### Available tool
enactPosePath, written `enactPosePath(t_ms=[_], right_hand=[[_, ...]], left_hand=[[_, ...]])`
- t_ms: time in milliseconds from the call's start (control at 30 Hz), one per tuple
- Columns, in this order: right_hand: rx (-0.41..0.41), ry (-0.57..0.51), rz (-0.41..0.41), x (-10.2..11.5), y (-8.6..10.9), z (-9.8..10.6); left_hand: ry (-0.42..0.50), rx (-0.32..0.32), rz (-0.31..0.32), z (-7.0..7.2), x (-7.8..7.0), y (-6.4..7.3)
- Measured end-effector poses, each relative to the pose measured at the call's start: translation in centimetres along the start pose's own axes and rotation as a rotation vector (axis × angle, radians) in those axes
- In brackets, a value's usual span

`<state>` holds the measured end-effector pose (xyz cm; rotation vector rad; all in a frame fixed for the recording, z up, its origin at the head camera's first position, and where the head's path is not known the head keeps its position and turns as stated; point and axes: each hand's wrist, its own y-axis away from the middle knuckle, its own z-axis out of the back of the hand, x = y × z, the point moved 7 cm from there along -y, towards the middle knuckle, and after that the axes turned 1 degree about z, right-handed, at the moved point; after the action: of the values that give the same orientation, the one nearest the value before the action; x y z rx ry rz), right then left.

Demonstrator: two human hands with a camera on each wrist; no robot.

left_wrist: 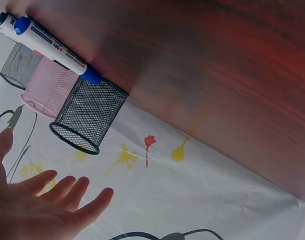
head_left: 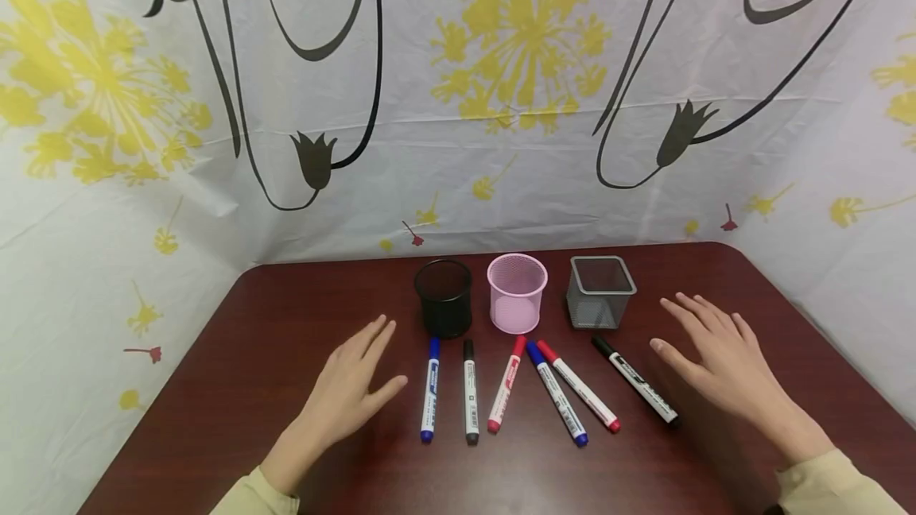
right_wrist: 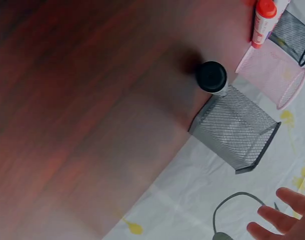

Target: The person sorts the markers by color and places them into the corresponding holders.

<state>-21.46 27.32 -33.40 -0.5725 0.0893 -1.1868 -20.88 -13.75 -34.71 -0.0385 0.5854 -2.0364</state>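
Observation:
My left hand [head_left: 345, 388], fingers extended and holding nothing, is left of a blue-capped marker [head_left: 430, 392]. To that marker's right lie a black-capped marker [head_left: 470, 396], a red marker [head_left: 506, 386], a second blue marker [head_left: 558, 396] and a second red marker [head_left: 581, 388]. Farthest right is another black marker [head_left: 637, 382], with my right hand [head_left: 723, 364] beside it, its fingers spread and nothing in them. In the left wrist view, the left hand [left_wrist: 47, 210] shows relaxed fingers. Fingers of the right hand [right_wrist: 292, 217] show at the edge of the right wrist view.
Behind the markers stand a round black mesh cup [head_left: 445, 304], a pink mesh cup [head_left: 516, 300] and a square grey mesh cup [head_left: 599, 296]. All are on a dark reddish wooden table [head_left: 286, 324]. A white patterned sheet [head_left: 458, 165] hangs along the table's back and sides.

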Motion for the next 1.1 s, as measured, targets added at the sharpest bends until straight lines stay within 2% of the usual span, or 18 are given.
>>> enactPosePath(t_ms=[100,167,400,733,1100], right_hand=[[-0.04,-0.007,0.027,0.6,-0.4,0.4],[-0.061,-0.009,0.045,1.1,-0.7,0.5],[-0.106,-0.019,0.124,3.0,-1.6,0.0],[-0.099,-0.038,0.224,6.5,-3.3,-1.4],[-0.071,-0.055,0.328,9.9,-4.6,-3.8]], left_hand=[[0.043,-0.067,-0.02,0.3,0.2,-0.6],[0.089,-0.091,-0.007,0.3,0.6,-1.1],[0.221,-0.09,0.084,-0.6,2.3,-2.9],[0.222,-0.098,0.057,-1.2,2.1,-6.0],[0.214,-0.07,0.07,-2.0,3.0,-8.8]])
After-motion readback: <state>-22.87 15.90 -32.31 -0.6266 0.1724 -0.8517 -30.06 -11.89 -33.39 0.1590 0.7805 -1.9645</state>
